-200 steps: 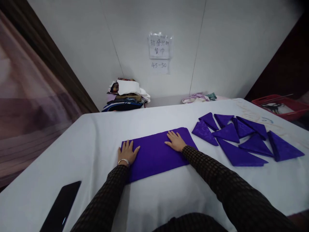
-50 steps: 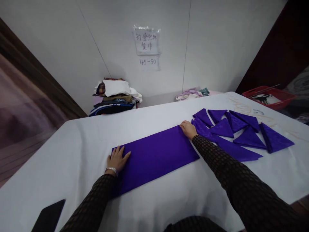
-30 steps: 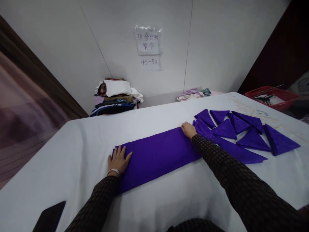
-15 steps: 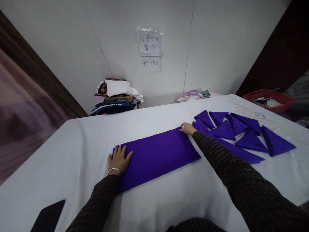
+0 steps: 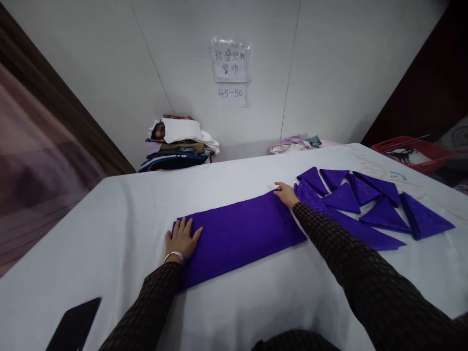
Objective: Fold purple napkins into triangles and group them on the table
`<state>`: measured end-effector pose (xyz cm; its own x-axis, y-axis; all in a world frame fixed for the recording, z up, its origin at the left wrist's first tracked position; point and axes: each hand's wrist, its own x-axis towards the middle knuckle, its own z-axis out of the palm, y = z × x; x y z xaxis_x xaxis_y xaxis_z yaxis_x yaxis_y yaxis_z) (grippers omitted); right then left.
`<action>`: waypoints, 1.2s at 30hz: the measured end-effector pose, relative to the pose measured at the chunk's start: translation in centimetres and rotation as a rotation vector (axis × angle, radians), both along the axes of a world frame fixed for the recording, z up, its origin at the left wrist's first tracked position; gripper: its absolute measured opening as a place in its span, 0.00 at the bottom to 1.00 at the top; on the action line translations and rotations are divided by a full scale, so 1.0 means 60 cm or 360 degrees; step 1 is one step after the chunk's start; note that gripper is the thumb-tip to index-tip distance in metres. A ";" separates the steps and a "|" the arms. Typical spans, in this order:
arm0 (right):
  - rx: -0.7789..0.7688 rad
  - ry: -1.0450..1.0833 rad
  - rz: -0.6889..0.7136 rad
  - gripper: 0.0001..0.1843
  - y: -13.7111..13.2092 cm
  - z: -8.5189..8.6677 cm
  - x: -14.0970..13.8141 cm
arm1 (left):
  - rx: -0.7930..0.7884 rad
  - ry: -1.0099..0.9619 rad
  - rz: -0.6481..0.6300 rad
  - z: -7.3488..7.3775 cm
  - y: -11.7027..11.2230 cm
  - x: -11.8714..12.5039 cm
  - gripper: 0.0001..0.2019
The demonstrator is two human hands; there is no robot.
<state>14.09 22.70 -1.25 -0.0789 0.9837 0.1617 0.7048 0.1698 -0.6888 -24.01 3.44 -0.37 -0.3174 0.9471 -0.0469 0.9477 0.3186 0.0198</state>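
A purple cloth (image 5: 237,231), folded into a long rectangle, lies flat on the white table (image 5: 120,214). My left hand (image 5: 181,239) rests palm down with fingers spread on the cloth's left end. My right hand (image 5: 285,193) lies at the cloth's far right corner, fingers extended and touching the corner's edge. Just to the right sit several purple cloths folded into triangles (image 5: 365,204), close beside my right hand.
A dark phone (image 5: 73,324) lies at the near left table edge. A stack of folded clothes (image 5: 181,144) and a small cloth heap (image 5: 294,144) sit against the back wall. A red basket (image 5: 415,153) stands at the far right. A paper sign (image 5: 231,61) hangs on the wall.
Since 6.7 s ago my right hand slid from the cloth's middle to its far right corner, and the cloth looks longer and smoother. In the last second both hands barely moved.
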 end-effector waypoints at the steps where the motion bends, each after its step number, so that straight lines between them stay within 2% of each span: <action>1: 0.0013 -0.0009 0.0001 0.23 -0.001 0.000 0.001 | -0.0003 0.0003 0.0001 0.000 0.000 0.000 0.32; 12: 0.0048 -0.0282 0.0008 0.21 -0.006 0.000 -0.004 | -0.0022 0.0036 0.0015 0.001 -0.001 0.002 0.31; 18: 0.0133 -0.0486 0.0141 0.23 -0.036 0.026 -0.026 | 0.0004 0.0040 0.0004 -0.001 -0.001 0.001 0.32; 22: 0.0201 -0.0552 0.0423 0.24 -0.098 0.043 -0.107 | -0.0004 0.0027 0.0008 -0.001 0.002 0.000 0.32; 26: 0.0243 -0.0549 0.0979 0.34 -0.169 0.038 -0.223 | 0.0004 0.0029 0.0011 0.002 0.002 0.001 0.32; 28: 0.0188 -0.0563 0.1108 0.37 -0.189 0.030 -0.266 | 0.0006 0.0025 0.0011 0.003 0.001 0.002 0.32; 30: 0.0143 -0.0604 0.1149 0.39 -0.195 0.023 -0.286 | -0.0001 0.0016 0.0009 0.004 0.000 0.003 0.32; 33: 0.0115 -0.0677 0.1084 0.39 -0.180 0.015 -0.269 | -0.0011 -0.0006 0.0008 0.004 -0.001 0.002 0.33; 36: 0.0067 -0.0765 0.0870 0.38 -0.149 0.013 -0.206 | -0.0006 -0.0027 0.0012 0.004 0.000 0.001 0.33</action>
<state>1.72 13.77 -0.47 -0.6290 0.7771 0.0225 0.7347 0.6036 -0.3095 -23.93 3.42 -0.16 -0.3239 0.9445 -0.0557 0.9447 0.3260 0.0347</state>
